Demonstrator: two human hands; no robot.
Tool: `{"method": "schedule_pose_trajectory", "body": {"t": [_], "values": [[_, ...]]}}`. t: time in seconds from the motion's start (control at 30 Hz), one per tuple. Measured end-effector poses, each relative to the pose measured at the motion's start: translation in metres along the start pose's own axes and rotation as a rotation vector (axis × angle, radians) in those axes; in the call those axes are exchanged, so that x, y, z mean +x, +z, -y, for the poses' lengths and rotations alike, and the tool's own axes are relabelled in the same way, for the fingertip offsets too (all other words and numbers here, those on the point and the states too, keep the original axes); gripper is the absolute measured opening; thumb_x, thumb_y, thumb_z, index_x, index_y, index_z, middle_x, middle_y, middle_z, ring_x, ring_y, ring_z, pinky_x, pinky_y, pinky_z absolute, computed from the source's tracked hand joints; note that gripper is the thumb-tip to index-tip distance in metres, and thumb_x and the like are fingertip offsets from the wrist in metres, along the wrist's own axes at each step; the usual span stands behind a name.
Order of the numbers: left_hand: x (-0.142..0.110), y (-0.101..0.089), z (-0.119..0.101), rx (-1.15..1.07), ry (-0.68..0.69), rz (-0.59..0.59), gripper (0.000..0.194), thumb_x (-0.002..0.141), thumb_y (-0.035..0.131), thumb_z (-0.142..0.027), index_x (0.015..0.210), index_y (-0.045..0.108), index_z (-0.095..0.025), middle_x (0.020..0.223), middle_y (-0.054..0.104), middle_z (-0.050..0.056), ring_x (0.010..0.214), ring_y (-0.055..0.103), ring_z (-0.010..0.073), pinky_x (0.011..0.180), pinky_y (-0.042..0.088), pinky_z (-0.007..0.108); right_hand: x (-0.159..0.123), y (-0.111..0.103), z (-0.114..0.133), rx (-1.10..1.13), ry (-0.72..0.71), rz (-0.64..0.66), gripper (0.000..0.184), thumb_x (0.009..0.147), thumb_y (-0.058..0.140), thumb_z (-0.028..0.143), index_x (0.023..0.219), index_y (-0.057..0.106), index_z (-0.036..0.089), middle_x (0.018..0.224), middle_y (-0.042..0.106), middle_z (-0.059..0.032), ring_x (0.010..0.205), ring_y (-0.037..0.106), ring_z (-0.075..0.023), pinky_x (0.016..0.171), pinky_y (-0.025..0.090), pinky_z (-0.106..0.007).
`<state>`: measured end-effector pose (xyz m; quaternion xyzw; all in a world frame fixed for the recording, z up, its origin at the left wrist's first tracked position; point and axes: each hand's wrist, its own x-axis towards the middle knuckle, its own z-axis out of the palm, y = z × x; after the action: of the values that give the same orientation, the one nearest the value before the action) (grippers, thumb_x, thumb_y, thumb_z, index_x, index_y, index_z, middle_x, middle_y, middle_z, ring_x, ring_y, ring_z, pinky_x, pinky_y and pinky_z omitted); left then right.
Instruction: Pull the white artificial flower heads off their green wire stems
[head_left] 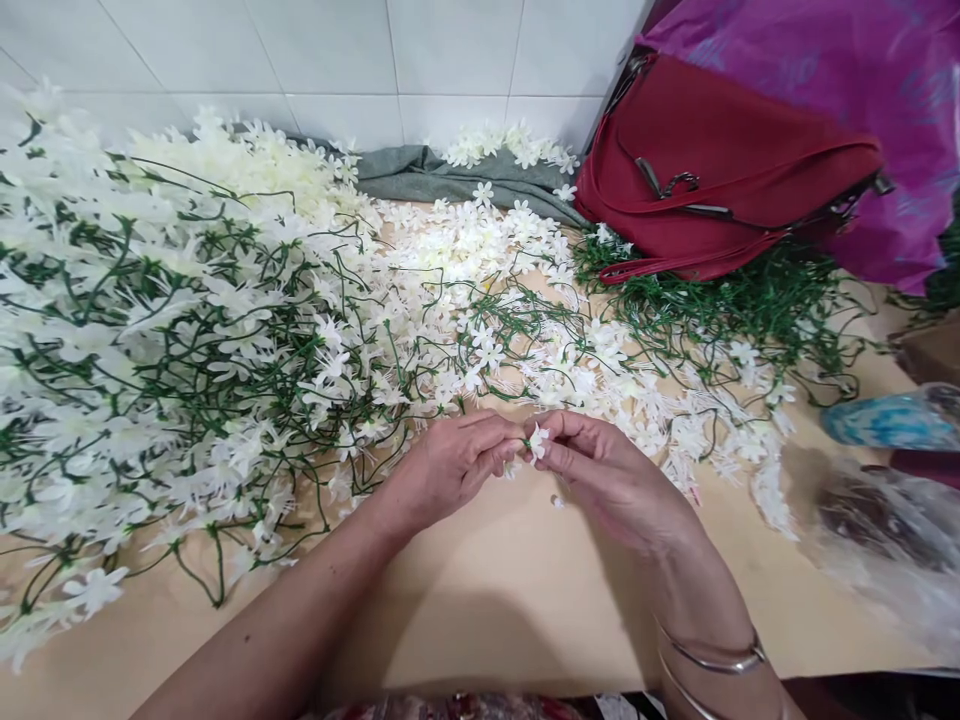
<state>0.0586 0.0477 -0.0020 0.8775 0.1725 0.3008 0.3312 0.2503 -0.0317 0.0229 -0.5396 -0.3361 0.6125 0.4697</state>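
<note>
Both hands meet over the near middle of the table. My left hand (457, 458) is closed, its thumb and fingers pinching the green stem end beside a small white artificial flower (538, 442). My right hand (600, 468) pinches that flower's white petals from the other side. Most of the stem is hidden by my left fingers. Just below the hands, a tiny white piece (556, 501) lies on the table. Loose white artificial petals (487, 350) and thin green stems (517, 312) are scattered right behind my fingers.
A big heap of white flowers on green stems (187, 340) covers the left side. At the back right, a red handbag (720, 160) rests on green stems (697, 310), by a purple bag (885, 130). A blue-and-white cylinder (885, 420) and clear plastic bag (892, 540) lie right.
</note>
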Motion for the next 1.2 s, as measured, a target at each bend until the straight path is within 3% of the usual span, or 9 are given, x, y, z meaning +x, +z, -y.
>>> {"method": "schedule_pose_trajectory", "body": {"t": [0.3,0.63,0.73,0.83,1.0,1.1,1.2], "values": [[0.001,0.000,-0.001,0.040,-0.030,0.005,0.035,0.109,0.043,-0.027,0.082,0.063,-0.018,0.072,0.064,0.001,0.069,0.063,0.0140,0.069,0.051,0.024,0.003,0.004,-0.002,-0.015,0.019,-0.033,0.034,0.072,0.088,0.046,0.069,0.064,0.023,0.075,0.063,-0.0006,0.074,0.056,-0.0183,0.076,0.047,-0.033],[-0.001,0.002,0.001,0.058,0.006,-0.008,0.030,0.108,0.045,-0.022,0.085,0.063,-0.017,0.075,0.065,0.002,0.071,0.062,0.0145,0.067,0.049,0.024,0.003,0.004,-0.005,-0.024,0.008,-0.018,0.037,0.073,0.088,0.050,0.070,0.063,0.022,0.075,0.066,-0.0014,0.076,0.058,-0.0185,0.069,0.045,-0.030],[0.002,0.001,-0.003,0.016,-0.036,-0.106,0.022,0.106,0.051,-0.023,0.091,0.065,-0.018,0.077,0.068,0.002,0.074,0.065,0.0145,0.069,0.050,0.024,0.002,0.005,-0.005,-0.010,-0.025,-0.042,0.035,0.077,0.085,0.051,0.079,0.066,0.022,0.075,0.063,0.0001,0.073,0.056,-0.0164,0.069,0.045,-0.030],[0.002,-0.001,-0.006,-0.042,-0.178,-0.298,0.012,0.104,0.056,-0.026,0.105,0.066,-0.019,0.078,0.067,0.000,0.065,0.062,0.0113,0.063,0.049,0.022,-0.001,0.007,-0.002,-0.007,-0.099,-0.072,0.032,0.082,0.082,0.050,0.089,0.068,0.022,0.080,0.066,-0.0006,0.076,0.059,-0.0166,0.072,0.046,-0.030],[-0.001,-0.001,-0.006,-0.282,-0.397,-0.498,0.029,0.105,0.056,-0.032,0.131,0.047,-0.023,0.078,0.066,-0.004,0.052,0.057,0.0085,0.054,0.047,0.021,-0.002,0.009,-0.005,-0.241,-0.240,-0.167,0.021,0.089,0.076,0.041,0.086,0.066,0.022,0.075,0.061,0.0010,0.069,0.054,-0.0151,0.065,0.043,-0.029],[-0.001,0.002,-0.006,-0.346,-0.396,-0.565,0.032,0.104,0.057,-0.031,0.131,0.041,-0.025,0.081,0.066,-0.003,0.053,0.057,0.0091,0.054,0.048,0.023,-0.002,0.009,-0.010,-0.393,-0.300,-0.107,0.011,0.092,0.072,0.033,0.090,0.067,0.023,0.086,0.064,-0.0017,0.077,0.058,-0.0171,0.069,0.046,-0.032],[-0.001,0.005,-0.004,-0.366,-0.370,-0.551,0.046,0.104,0.056,-0.028,0.144,0.033,-0.027,0.086,0.067,-0.001,0.054,0.055,0.0091,0.056,0.050,0.024,-0.002,0.007,-0.011,-0.636,-0.369,-0.041,0.008,0.090,0.072,0.025,0.097,0.071,0.025,0.103,0.068,-0.0056,0.096,0.063,-0.0225,0.081,0.049,-0.037]]}}
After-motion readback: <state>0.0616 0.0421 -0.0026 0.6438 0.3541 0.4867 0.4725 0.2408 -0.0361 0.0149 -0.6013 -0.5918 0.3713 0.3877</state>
